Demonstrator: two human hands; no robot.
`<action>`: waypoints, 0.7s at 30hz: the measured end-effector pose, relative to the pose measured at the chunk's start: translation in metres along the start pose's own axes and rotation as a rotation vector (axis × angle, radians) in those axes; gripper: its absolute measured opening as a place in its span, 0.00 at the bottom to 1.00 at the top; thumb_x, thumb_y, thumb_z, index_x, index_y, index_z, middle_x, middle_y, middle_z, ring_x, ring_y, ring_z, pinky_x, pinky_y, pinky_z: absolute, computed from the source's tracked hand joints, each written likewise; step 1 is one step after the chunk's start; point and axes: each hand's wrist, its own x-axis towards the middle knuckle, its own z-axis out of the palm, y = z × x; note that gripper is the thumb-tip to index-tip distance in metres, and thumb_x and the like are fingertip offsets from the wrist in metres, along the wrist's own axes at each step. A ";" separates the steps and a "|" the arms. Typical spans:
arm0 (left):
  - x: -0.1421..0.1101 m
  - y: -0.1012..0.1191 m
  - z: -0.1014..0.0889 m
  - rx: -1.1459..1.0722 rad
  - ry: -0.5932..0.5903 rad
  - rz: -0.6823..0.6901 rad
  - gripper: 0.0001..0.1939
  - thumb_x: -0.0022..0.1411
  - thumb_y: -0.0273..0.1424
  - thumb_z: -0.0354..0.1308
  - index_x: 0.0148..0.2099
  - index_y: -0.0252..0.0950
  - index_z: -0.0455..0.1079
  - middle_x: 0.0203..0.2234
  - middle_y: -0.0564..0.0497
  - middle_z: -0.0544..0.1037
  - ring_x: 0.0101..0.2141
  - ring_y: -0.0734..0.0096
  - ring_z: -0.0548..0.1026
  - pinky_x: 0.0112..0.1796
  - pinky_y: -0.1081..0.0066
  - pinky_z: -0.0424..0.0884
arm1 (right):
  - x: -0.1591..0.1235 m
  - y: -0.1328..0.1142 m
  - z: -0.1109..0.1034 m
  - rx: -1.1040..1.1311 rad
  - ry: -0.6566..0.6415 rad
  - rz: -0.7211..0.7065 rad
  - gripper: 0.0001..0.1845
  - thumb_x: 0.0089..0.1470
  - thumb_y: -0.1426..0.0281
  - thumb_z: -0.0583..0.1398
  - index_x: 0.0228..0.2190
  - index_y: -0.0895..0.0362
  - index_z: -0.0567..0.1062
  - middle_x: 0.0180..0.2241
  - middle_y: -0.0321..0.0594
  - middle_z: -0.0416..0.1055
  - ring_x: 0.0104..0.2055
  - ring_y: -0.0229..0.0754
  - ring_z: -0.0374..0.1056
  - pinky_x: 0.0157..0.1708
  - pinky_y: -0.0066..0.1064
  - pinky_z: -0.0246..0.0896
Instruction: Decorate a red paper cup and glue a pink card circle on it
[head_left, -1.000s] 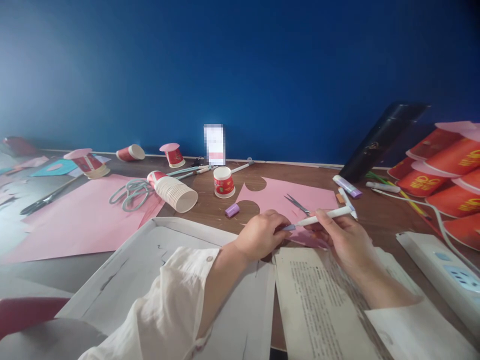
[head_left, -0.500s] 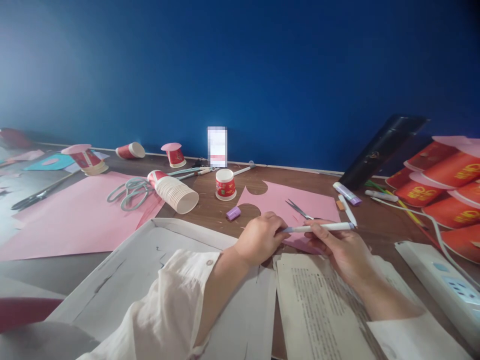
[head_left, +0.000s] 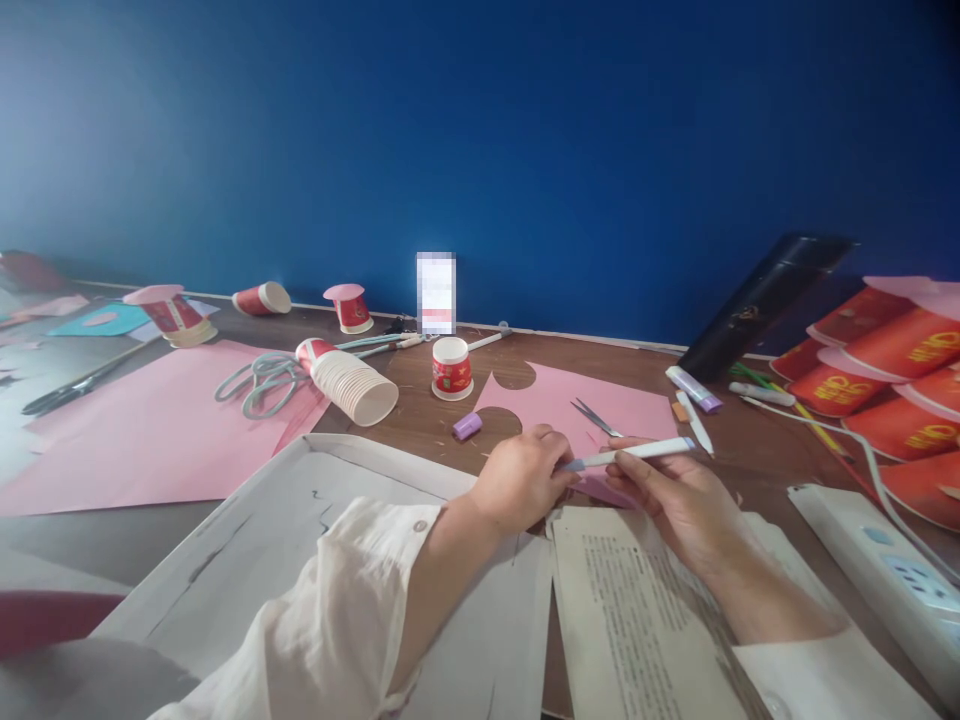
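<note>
A slim white marker with bluish ends stretches between my two hands. My left hand is closed around its left end, and the fingers hide that tip. My right hand pinches the barrel between thumb and fingers. Beneath both hands lies a pink paper sheet with round bites cut from its left side. Open scissors rest on that sheet, their handles hidden behind my right hand. Left of the sheet is a short purple cap. Behind the cap stands a red paper cup, upside down.
A white box lid and printed pages lie in front. At right are a power strip, stacked red cups and a leaning black cylinder. Nested cups and pink paper are leftward.
The marker's right end has swung slightly up and to the left, so it slants more. My right hand has shifted a little left with it; my left hand has barely moved.
</note>
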 end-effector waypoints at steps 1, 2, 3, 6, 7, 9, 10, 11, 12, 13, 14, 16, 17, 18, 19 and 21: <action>0.000 0.000 0.000 0.008 -0.009 -0.008 0.06 0.63 0.35 0.60 0.39 0.38 0.72 0.37 0.51 0.76 0.35 0.68 0.74 0.36 0.70 0.68 | 0.000 0.000 0.000 0.011 -0.002 0.022 0.16 0.45 0.58 0.71 0.37 0.49 0.83 0.31 0.43 0.80 0.35 0.53 0.78 0.39 0.46 0.79; -0.001 0.001 -0.001 0.010 -0.016 -0.014 0.06 0.63 0.35 0.60 0.39 0.38 0.73 0.38 0.51 0.76 0.35 0.68 0.75 0.36 0.70 0.68 | 0.000 0.001 0.000 0.031 -0.008 0.053 0.17 0.45 0.58 0.71 0.38 0.49 0.83 0.32 0.43 0.80 0.35 0.52 0.78 0.40 0.46 0.79; -0.001 0.001 -0.001 0.007 -0.020 -0.019 0.06 0.63 0.36 0.59 0.39 0.38 0.73 0.38 0.51 0.77 0.36 0.68 0.75 0.37 0.70 0.69 | 0.000 0.001 0.000 0.051 -0.014 0.082 0.18 0.45 0.58 0.71 0.39 0.50 0.83 0.33 0.43 0.80 0.35 0.52 0.78 0.41 0.46 0.78; -0.001 0.002 -0.002 -0.013 -0.018 -0.025 0.06 0.64 0.35 0.59 0.39 0.38 0.73 0.39 0.51 0.77 0.38 0.67 0.75 0.38 0.70 0.69 | -0.002 0.000 0.000 0.098 -0.053 0.116 0.20 0.45 0.58 0.72 0.40 0.53 0.82 0.33 0.42 0.80 0.35 0.48 0.78 0.44 0.45 0.77; -0.001 0.002 -0.002 -0.020 -0.018 -0.026 0.06 0.64 0.35 0.59 0.40 0.38 0.73 0.39 0.50 0.77 0.38 0.67 0.76 0.39 0.70 0.69 | -0.003 0.000 0.000 0.111 -0.080 0.129 0.20 0.46 0.59 0.72 0.41 0.54 0.81 0.32 0.41 0.80 0.35 0.47 0.78 0.45 0.44 0.77; 0.000 0.002 -0.002 -0.032 -0.017 -0.023 0.06 0.64 0.34 0.59 0.40 0.38 0.74 0.40 0.50 0.77 0.39 0.67 0.76 0.40 0.70 0.70 | -0.003 -0.001 0.001 0.123 -0.123 0.153 0.19 0.47 0.60 0.72 0.40 0.54 0.81 0.32 0.40 0.80 0.35 0.44 0.77 0.46 0.42 0.76; 0.000 0.002 -0.002 -0.036 -0.016 -0.019 0.06 0.64 0.34 0.59 0.40 0.38 0.74 0.40 0.50 0.77 0.39 0.67 0.76 0.40 0.70 0.70 | -0.003 -0.001 0.001 0.121 -0.130 0.161 0.19 0.47 0.60 0.72 0.40 0.55 0.82 0.33 0.40 0.80 0.35 0.43 0.77 0.46 0.41 0.76; 0.000 0.002 -0.002 -0.038 -0.014 -0.014 0.06 0.64 0.34 0.59 0.40 0.38 0.74 0.40 0.50 0.77 0.39 0.66 0.76 0.40 0.70 0.70 | -0.003 -0.001 0.000 0.113 -0.127 0.167 0.19 0.47 0.60 0.72 0.40 0.55 0.82 0.33 0.40 0.80 0.35 0.43 0.77 0.46 0.41 0.76; 0.000 0.002 -0.002 -0.037 -0.011 -0.010 0.06 0.64 0.34 0.59 0.40 0.37 0.74 0.39 0.50 0.78 0.40 0.66 0.76 0.41 0.70 0.70 | -0.002 0.000 0.000 0.102 -0.116 0.170 0.19 0.47 0.60 0.72 0.40 0.55 0.82 0.33 0.40 0.80 0.35 0.43 0.77 0.46 0.40 0.76; 0.000 0.002 -0.001 -0.032 -0.007 -0.004 0.06 0.64 0.33 0.58 0.40 0.37 0.74 0.39 0.50 0.78 0.40 0.66 0.76 0.41 0.70 0.70 | -0.002 0.001 -0.001 0.091 -0.102 0.171 0.19 0.46 0.60 0.72 0.39 0.55 0.82 0.33 0.40 0.80 0.35 0.44 0.77 0.46 0.40 0.77; 0.000 0.002 -0.001 -0.026 -0.002 -0.002 0.06 0.65 0.33 0.58 0.39 0.37 0.74 0.39 0.49 0.77 0.40 0.66 0.76 0.41 0.69 0.70 | -0.001 0.002 -0.001 0.077 -0.088 0.171 0.19 0.45 0.60 0.72 0.39 0.55 0.82 0.33 0.40 0.80 0.35 0.44 0.78 0.46 0.41 0.77; -0.001 0.003 0.001 -0.014 0.009 -0.003 0.07 0.65 0.33 0.57 0.39 0.37 0.75 0.39 0.49 0.77 0.39 0.66 0.76 0.40 0.69 0.70 | -0.001 0.003 -0.002 0.055 -0.071 0.162 0.19 0.45 0.60 0.73 0.38 0.55 0.82 0.33 0.40 0.80 0.36 0.46 0.78 0.45 0.41 0.77; -0.002 0.003 0.001 -0.010 0.017 -0.005 0.07 0.65 0.33 0.57 0.39 0.37 0.75 0.39 0.49 0.77 0.39 0.66 0.76 0.40 0.69 0.70 | -0.002 0.003 -0.002 0.047 -0.070 0.154 0.18 0.44 0.60 0.73 0.38 0.55 0.83 0.34 0.40 0.80 0.36 0.47 0.78 0.45 0.42 0.77; -0.003 0.004 0.002 -0.006 0.025 -0.007 0.07 0.65 0.32 0.57 0.39 0.37 0.74 0.39 0.49 0.77 0.40 0.66 0.76 0.40 0.69 0.70 | -0.002 0.003 -0.001 0.040 -0.076 0.149 0.18 0.44 0.60 0.73 0.37 0.55 0.83 0.35 0.41 0.81 0.36 0.48 0.78 0.45 0.43 0.77; -0.004 0.005 0.003 -0.002 0.030 -0.010 0.07 0.65 0.32 0.56 0.39 0.37 0.74 0.39 0.49 0.77 0.40 0.66 0.76 0.40 0.69 0.70 | -0.003 0.002 -0.001 0.033 -0.081 0.143 0.17 0.44 0.60 0.73 0.36 0.53 0.83 0.36 0.41 0.81 0.36 0.49 0.78 0.45 0.44 0.77; -0.007 0.008 0.004 0.015 0.028 -0.016 0.07 0.66 0.32 0.55 0.38 0.37 0.74 0.39 0.49 0.77 0.39 0.66 0.76 0.40 0.69 0.70 | -0.006 -0.002 -0.001 0.021 -0.087 0.137 0.15 0.43 0.60 0.73 0.34 0.51 0.83 0.36 0.42 0.81 0.36 0.51 0.79 0.45 0.45 0.78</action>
